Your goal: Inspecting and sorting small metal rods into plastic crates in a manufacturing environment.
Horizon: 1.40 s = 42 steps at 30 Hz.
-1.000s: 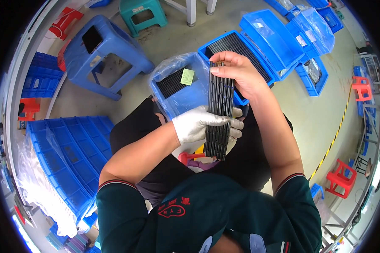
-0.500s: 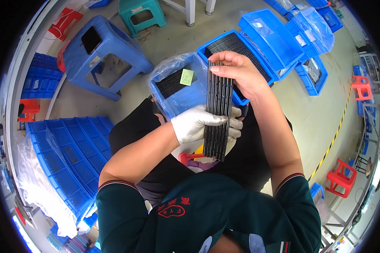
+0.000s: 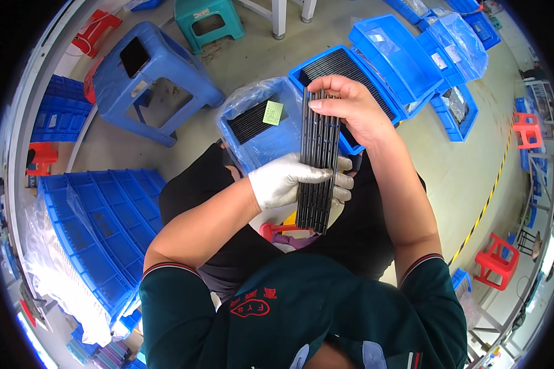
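Observation:
A bundle of slim black rods (image 3: 317,141) stands lengthwise in front of my lap, the rods side by side. My left hand (image 3: 289,181), in a white glove, is closed round its lower part, thumb across the front. Bare, my right hand (image 3: 348,106) grips the upper end between thumb and fingers. Just beyond is a blue bin lined with clear plastic (image 3: 228,142), holding more black rods (image 3: 252,123) with a pale green label (image 3: 272,113) on top. Right of it, partly behind my right hand, a blue crate (image 3: 297,75) is filled with black rods.
Empty-looking blue crates (image 3: 406,67) are stacked at the far right. A blue stool (image 3: 166,55) and a green stool (image 3: 207,18) stand at the far left. Large blue crates (image 3: 98,227) rise beside my left arm. A red stool (image 3: 497,261) is at the right, past a yellow-black floor line (image 3: 483,212).
My right thumb and fingers have shifted very slightly to the right at the top of the rods. Both hands keep their hold.

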Available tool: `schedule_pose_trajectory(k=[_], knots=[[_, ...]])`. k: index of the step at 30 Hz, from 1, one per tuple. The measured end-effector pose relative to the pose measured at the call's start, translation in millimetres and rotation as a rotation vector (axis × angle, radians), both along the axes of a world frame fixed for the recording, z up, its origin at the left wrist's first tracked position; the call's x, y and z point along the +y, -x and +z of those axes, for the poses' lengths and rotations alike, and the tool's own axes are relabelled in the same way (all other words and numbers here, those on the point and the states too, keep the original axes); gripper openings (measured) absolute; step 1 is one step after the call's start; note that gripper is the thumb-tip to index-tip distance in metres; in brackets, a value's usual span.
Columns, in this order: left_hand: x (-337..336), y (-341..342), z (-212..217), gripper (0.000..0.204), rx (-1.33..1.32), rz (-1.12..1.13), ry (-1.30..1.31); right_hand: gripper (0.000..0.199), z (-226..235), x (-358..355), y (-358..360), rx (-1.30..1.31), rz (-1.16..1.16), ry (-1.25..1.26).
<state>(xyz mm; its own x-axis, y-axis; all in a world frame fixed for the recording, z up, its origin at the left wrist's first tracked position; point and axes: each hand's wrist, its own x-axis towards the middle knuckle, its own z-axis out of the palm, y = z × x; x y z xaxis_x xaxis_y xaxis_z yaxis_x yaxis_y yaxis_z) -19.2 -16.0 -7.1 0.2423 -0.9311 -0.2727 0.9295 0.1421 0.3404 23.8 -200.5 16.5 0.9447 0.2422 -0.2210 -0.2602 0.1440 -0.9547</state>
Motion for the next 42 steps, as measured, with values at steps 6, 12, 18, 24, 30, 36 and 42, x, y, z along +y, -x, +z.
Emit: schedule_pose_trajectory(k=[6, 12, 18, 24, 30, 36, 42], knots=[[0, 0, 0, 0.059, 0.012, -0.011, -0.022, 0.029, 0, 3, 2, -0.017, -0.046, -0.004], [2, -4, -2, 0.056, 0.023, 0.073, 0.010, 0.030, -1, -1, 0, -0.029, -0.174, 0.068], [7, -32, 8, 0.031, 0.104, 0.440, 0.064, 0.035, -6, -4, 3, 0.051, -0.428, -0.097], [18, -67, 14, 0.029, 0.048, 0.820, 0.149, 0.041, -13, 12, 7, 0.051, -0.510, -0.233], [5, -68, 12, 0.031, 0.086, 0.931, 0.214, 0.050, -16, 40, 7, -0.015, -0.539, -0.384], [-15, -54, 6, 0.037, 0.122, 0.896, 0.249, 0.064, -13, 47, 11, 0.050, -0.638, -0.533], [-17, -56, 3, 0.043, 0.061, 0.859, 0.272, 0.064, -17, 45, 11, 0.043, -0.683, -0.449]])
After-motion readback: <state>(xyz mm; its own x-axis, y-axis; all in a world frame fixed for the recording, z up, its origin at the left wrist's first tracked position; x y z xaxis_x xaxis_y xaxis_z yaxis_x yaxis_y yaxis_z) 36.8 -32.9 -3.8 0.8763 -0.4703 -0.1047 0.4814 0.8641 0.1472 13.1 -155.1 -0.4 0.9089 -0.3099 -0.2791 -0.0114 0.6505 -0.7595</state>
